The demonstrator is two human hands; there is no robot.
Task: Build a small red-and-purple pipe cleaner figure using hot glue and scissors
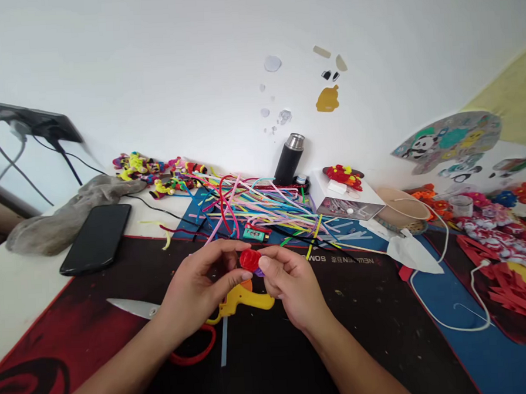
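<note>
Between my two hands is a small red fuzzy coil (pixel 250 260), apparently wound from pipe cleaner, with a bit of purple at its right side. My left hand (pixel 209 274) pinches its left edge with thumb and index finger. On the other side, the thumb and curled fingers of my right hand (pixel 289 281) grip it. Beneath the hands lies a yellow glue gun (pixel 246 299), partly hidden. A translucent glue stick (pixel 225 342) points from it toward me. Scissors with red handles (pixel 194 356) and a bare blade (pixel 134 307) lie under my left wrist.
A pile of coloured pipe cleaners (pixel 258 203) spreads behind the hands, with a black thermos (pixel 290 159) upright behind it. A phone (pixel 96 239) lies at left. To the right are a white drawer box (pixel 349 198), a white cable (pixel 455 329) and red strips (pixel 519 301).
</note>
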